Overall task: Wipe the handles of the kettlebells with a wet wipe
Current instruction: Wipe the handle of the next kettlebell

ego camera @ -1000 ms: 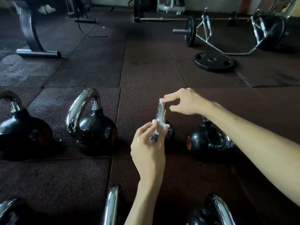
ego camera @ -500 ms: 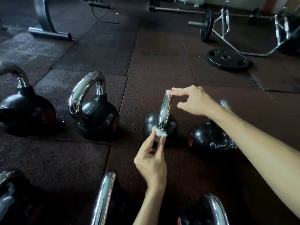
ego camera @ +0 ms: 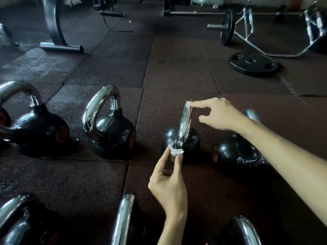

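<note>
A small black kettlebell (ego camera: 192, 141) with a chrome handle (ego camera: 184, 121) stands on the rubber floor at centre. My left hand (ego camera: 169, 186) pinches a white wet wipe (ego camera: 175, 151) against the base of that handle, where it meets the ball. My right hand (ego camera: 218, 114) rests its forefinger tip and thumb on the top of the handle, holding it steady. Right of it, another black kettlebell (ego camera: 235, 152) sits partly hidden behind my right forearm. Two larger chrome-handled kettlebells (ego camera: 110, 133) (ego camera: 33, 128) stand to the left.
Three more chrome handles (ego camera: 123, 218) (ego camera: 247, 230) (ego camera: 12, 220) rise at the bottom edge. A loose weight plate (ego camera: 253, 63) lies at the back right, next to a chrome bar frame with plates (ego camera: 228, 29). A machine foot (ego camera: 60, 48) stands at the back left.
My left hand has slid the wipe down the handle from its middle to its base. My right hand has stayed on the handle's top. The camera has tipped downward.
</note>
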The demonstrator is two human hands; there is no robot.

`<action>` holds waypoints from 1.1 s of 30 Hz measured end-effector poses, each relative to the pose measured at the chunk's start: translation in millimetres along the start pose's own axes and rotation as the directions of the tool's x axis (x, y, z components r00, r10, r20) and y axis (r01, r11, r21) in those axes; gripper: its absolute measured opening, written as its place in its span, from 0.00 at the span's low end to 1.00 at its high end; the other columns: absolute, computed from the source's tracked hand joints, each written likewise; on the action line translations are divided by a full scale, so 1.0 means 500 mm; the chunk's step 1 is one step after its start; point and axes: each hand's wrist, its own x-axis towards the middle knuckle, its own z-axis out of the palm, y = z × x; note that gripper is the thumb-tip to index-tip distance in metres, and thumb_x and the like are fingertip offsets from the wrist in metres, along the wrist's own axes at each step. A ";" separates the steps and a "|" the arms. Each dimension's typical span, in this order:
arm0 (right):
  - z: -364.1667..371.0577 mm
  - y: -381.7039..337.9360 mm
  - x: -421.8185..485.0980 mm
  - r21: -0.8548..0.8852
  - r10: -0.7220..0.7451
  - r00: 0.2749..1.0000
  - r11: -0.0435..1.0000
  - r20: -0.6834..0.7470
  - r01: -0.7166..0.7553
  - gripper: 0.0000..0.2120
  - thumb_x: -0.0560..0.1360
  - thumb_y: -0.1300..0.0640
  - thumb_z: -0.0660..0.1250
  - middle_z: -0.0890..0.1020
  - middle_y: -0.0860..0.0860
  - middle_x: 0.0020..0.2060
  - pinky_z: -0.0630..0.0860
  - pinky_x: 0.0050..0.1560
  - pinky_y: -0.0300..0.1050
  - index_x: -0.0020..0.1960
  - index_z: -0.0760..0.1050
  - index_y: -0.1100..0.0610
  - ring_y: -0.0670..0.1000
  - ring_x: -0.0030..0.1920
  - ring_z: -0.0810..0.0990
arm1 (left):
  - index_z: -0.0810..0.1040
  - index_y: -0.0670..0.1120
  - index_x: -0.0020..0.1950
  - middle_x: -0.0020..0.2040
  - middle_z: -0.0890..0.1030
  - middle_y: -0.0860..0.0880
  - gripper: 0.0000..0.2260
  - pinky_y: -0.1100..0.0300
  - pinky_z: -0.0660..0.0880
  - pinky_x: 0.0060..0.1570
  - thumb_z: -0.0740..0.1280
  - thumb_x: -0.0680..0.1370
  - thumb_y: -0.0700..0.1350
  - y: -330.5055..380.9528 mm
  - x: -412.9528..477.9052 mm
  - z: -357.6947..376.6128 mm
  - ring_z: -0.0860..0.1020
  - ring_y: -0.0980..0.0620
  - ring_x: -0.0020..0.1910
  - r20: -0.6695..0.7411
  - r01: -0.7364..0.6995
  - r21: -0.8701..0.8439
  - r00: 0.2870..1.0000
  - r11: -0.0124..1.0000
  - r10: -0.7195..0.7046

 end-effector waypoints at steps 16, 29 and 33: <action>-0.061 -0.091 -0.110 0.538 -0.018 0.991 0.841 0.133 -0.057 0.10 0.71 0.42 0.77 0.88 0.43 0.45 0.73 0.69 0.46 0.49 0.88 0.45 0.40 0.54 0.83 | 0.79 0.61 0.65 0.51 0.85 0.68 0.23 0.65 0.72 0.29 0.80 0.71 0.55 0.206 0.144 0.003 0.74 0.59 0.25 0.497 -0.713 0.280 0.680 0.642 0.538; 0.014 0.048 -0.065 0.817 0.639 0.767 0.470 -0.055 -0.333 0.09 0.74 0.51 0.78 0.71 0.50 0.28 0.58 0.28 0.40 0.52 0.85 0.53 0.47 0.27 0.63 | 0.84 0.43 0.57 0.44 0.85 0.46 0.26 0.55 0.78 0.44 0.81 0.68 0.59 0.239 0.330 0.233 0.83 0.46 0.42 0.691 -0.488 0.697 0.653 0.525 -0.310; 0.044 0.041 -0.043 0.762 0.607 0.793 0.540 -0.058 -0.358 0.09 0.73 0.49 0.77 0.72 0.42 0.30 0.61 0.31 0.38 0.50 0.85 0.52 0.43 0.31 0.67 | 0.85 0.46 0.56 0.41 0.83 0.49 0.19 0.61 0.71 0.36 0.80 0.70 0.55 0.210 0.341 0.221 0.77 0.53 0.35 0.689 -0.424 0.672 0.658 0.607 -0.303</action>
